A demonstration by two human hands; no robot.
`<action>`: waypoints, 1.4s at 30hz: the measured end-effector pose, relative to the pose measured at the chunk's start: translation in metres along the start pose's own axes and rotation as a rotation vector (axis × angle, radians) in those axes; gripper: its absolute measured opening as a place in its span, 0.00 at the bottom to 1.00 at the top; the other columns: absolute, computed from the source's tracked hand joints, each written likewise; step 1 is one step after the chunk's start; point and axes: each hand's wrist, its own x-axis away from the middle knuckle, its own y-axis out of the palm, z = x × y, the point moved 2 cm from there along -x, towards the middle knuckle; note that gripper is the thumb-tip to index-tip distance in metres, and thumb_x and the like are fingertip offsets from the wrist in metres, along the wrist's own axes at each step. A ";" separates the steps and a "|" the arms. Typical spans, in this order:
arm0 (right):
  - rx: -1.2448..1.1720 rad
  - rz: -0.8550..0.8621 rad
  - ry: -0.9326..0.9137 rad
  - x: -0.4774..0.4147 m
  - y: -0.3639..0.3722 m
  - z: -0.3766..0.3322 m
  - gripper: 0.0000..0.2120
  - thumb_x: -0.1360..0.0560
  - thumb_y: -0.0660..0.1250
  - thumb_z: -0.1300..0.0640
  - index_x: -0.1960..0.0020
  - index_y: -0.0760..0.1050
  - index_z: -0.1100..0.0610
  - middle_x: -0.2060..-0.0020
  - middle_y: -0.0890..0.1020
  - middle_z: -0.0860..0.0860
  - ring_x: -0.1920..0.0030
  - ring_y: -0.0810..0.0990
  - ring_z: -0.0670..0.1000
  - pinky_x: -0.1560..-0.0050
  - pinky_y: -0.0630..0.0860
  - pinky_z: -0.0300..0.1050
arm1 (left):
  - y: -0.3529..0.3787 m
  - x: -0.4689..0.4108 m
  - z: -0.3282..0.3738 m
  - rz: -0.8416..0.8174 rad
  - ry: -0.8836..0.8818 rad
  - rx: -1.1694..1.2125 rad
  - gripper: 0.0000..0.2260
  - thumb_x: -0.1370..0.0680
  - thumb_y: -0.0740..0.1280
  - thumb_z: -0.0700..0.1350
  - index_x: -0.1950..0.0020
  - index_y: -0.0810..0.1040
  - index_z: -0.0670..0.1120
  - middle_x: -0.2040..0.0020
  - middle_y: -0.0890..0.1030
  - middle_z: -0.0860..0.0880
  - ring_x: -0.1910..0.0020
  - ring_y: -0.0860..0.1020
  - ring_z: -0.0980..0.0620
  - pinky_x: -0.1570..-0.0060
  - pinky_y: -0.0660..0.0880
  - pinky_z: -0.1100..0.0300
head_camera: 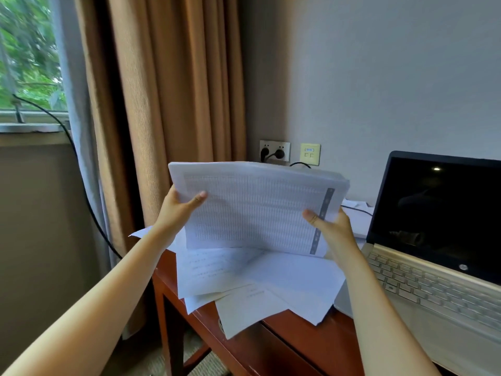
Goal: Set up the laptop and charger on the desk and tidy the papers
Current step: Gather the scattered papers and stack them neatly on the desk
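Your forearms (108, 294) reach in from below, and each hand grips a side edge of one sheaf of papers (257, 210). Your left hand (177, 210) curls its thumb over the front of the left edge, and your right hand (334, 226) pinches the right edge the same way, fingers hidden behind. The sheaf hangs between the two hands, lifted off the desk and tilted toward you. The main risk, as I judge it, sits under your wrists: loose sheets (260, 280) sprawl beneath the sheaf, and several overhang the near edge of the desk (298, 337). A brush of a forearm, or a hard tap to square the sheaf, could send them to the floor. The sheaf looks thick and is held only by its edges, so if you slacken either grip, inner pages may slide out. Just right of your right hand stands the open laptop (433, 240), its screen dark. Beyond that hand a dark cable (357, 210), probably the charger lead, runs over white paper toward the laptop; catch it with the sheaf and you could tug it loose. Farther off, past the sheaf's top edge, plugs sit in the wall socket (274, 152).
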 end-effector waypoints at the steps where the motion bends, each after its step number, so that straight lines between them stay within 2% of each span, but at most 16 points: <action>1: 0.018 -0.010 0.015 0.001 0.001 0.001 0.17 0.27 0.69 0.62 0.39 0.73 0.59 0.50 0.78 0.50 0.48 0.76 0.50 0.47 0.70 0.42 | 0.001 0.003 -0.004 0.004 -0.006 -0.009 0.17 0.25 0.68 0.41 0.38 0.72 0.41 0.49 0.78 0.50 0.52 0.76 0.56 0.52 0.72 0.60; 5: 0.105 0.103 -0.041 -0.002 0.003 -0.004 0.11 0.25 0.67 0.61 0.44 0.76 0.63 0.54 0.77 0.52 0.52 0.74 0.50 0.63 0.72 0.32 | 0.004 0.006 0.002 0.048 0.021 -0.028 0.09 0.25 0.68 0.39 0.45 0.74 0.44 0.55 0.78 0.51 0.57 0.76 0.59 0.56 0.71 0.65; 9: 0.120 0.176 -0.044 -0.003 0.001 -0.003 0.12 0.25 0.67 0.59 0.45 0.77 0.65 0.59 0.77 0.51 0.53 0.74 0.51 0.54 0.68 0.41 | 0.003 0.004 0.011 0.023 0.006 0.003 0.09 0.25 0.68 0.42 0.45 0.74 0.45 0.55 0.79 0.55 0.57 0.77 0.59 0.59 0.73 0.66; 12: 0.129 0.184 -0.020 -0.001 0.001 -0.001 0.13 0.25 0.67 0.59 0.43 0.77 0.65 0.63 0.77 0.48 0.54 0.74 0.52 0.61 0.68 0.39 | 0.005 0.011 0.002 0.002 -0.066 -0.023 0.09 0.24 0.67 0.42 0.45 0.74 0.45 0.53 0.78 0.51 0.55 0.77 0.54 0.52 0.72 0.60; 15: 0.120 0.197 -0.025 0.000 0.003 -0.003 0.13 0.24 0.67 0.59 0.43 0.77 0.66 0.57 0.78 0.52 0.53 0.74 0.52 0.63 0.68 0.36 | 0.004 0.020 -0.012 -0.002 -0.125 -0.025 0.08 0.24 0.67 0.42 0.45 0.74 0.45 0.54 0.78 0.51 0.56 0.77 0.56 0.58 0.72 0.65; 19: 0.056 0.264 0.030 0.000 0.002 -0.003 0.15 0.24 0.67 0.60 0.44 0.76 0.70 0.54 0.80 0.61 0.54 0.75 0.55 0.58 0.71 0.42 | 0.000 0.026 -0.021 0.035 -0.184 -0.038 0.07 0.24 0.67 0.45 0.49 0.75 0.45 0.58 0.77 0.52 0.58 0.76 0.53 0.61 0.74 0.64; 21: 0.004 0.280 0.067 0.000 0.003 -0.003 0.15 0.24 0.66 0.60 0.44 0.75 0.71 0.60 0.78 0.56 0.54 0.74 0.55 0.60 0.71 0.41 | -0.003 0.028 -0.022 0.138 -0.215 0.069 0.04 0.24 0.68 0.44 0.52 0.76 0.46 0.59 0.77 0.51 0.59 0.76 0.53 0.63 0.76 0.65; 23: -0.073 0.293 0.113 0.001 0.006 0.000 0.15 0.24 0.66 0.60 0.42 0.75 0.70 0.64 0.74 0.50 0.54 0.70 0.51 0.62 0.67 0.40 | -0.005 0.031 -0.019 0.246 -0.291 0.369 0.01 0.24 0.67 0.41 0.53 0.76 0.47 0.58 0.78 0.51 0.59 0.77 0.55 0.65 0.78 0.67; 25: -0.160 0.295 0.176 0.002 0.013 0.004 0.15 0.24 0.66 0.60 0.40 0.74 0.68 0.59 0.75 0.50 0.51 0.70 0.50 0.54 0.66 0.40 | -0.004 0.031 -0.016 0.290 -0.340 0.684 0.03 0.23 0.66 0.40 0.51 0.75 0.46 0.60 0.80 0.51 0.65 0.81 0.58 0.67 0.78 0.69; 26: -0.192 0.286 0.207 0.003 0.018 0.006 0.16 0.24 0.66 0.60 0.39 0.73 0.67 0.56 0.75 0.51 0.50 0.70 0.49 0.50 0.65 0.40 | 0.000 0.033 -0.013 0.263 -0.358 0.740 0.03 0.23 0.66 0.39 0.51 0.75 0.45 0.59 0.80 0.50 0.68 0.81 0.58 0.69 0.78 0.69; 27: -0.217 0.266 0.233 0.005 0.025 0.008 0.16 0.24 0.66 0.61 0.38 0.72 0.67 0.53 0.76 0.52 0.49 0.71 0.49 0.48 0.66 0.40 | 0.005 0.036 -0.011 0.204 -0.367 0.711 0.03 0.23 0.65 0.38 0.51 0.74 0.45 0.58 0.80 0.49 0.68 0.82 0.58 0.70 0.78 0.68; 30: -0.276 0.209 0.316 0.013 0.045 0.017 0.18 0.24 0.67 0.60 0.36 0.72 0.65 0.43 0.77 0.56 0.40 0.74 0.54 0.37 0.70 0.49 | 0.028 0.050 -0.013 -0.013 -0.348 0.446 0.11 0.24 0.65 0.37 0.42 0.72 0.42 0.51 0.80 0.48 0.56 0.80 0.52 0.63 0.81 0.63; 33: -0.241 0.130 0.397 0.020 0.053 0.019 0.16 0.24 0.66 0.61 0.38 0.73 0.64 0.42 0.78 0.60 0.43 0.77 0.58 0.39 0.73 0.55 | 0.040 0.060 -0.016 -0.036 -0.353 0.315 0.15 0.24 0.66 0.37 0.38 0.70 0.41 0.49 0.78 0.47 0.52 0.78 0.51 0.60 0.80 0.60; 37: 0.064 -0.192 0.394 0.024 0.055 0.014 0.13 0.23 0.64 0.61 0.39 0.74 0.62 0.56 0.81 0.54 0.59 0.78 0.53 0.60 0.77 0.47 | 0.024 0.057 -0.024 0.133 -0.433 0.327 0.17 0.25 0.67 0.34 0.38 0.69 0.42 0.48 0.77 0.45 0.49 0.76 0.46 0.49 0.74 0.51; 40: 0.587 -0.555 0.218 0.034 0.065 0.009 0.18 0.26 0.67 0.60 0.37 0.72 0.58 0.42 0.78 0.54 0.46 0.76 0.51 0.45 0.74 0.46 | 0.001 0.056 -0.030 0.264 -0.537 0.357 0.15 0.26 0.67 0.32 0.40 0.71 0.40 0.55 0.77 0.46 0.58 0.76 0.48 0.54 0.75 0.52; 42: 0.835 -0.819 0.210 0.045 0.073 0.012 0.26 0.29 0.69 0.61 0.33 0.66 0.61 0.35 0.72 0.56 0.37 0.71 0.53 0.37 0.71 0.49 | -0.016 0.056 -0.033 0.334 -0.595 0.363 0.14 0.26 0.66 0.32 0.42 0.72 0.39 0.56 0.78 0.45 0.59 0.77 0.47 0.56 0.75 0.53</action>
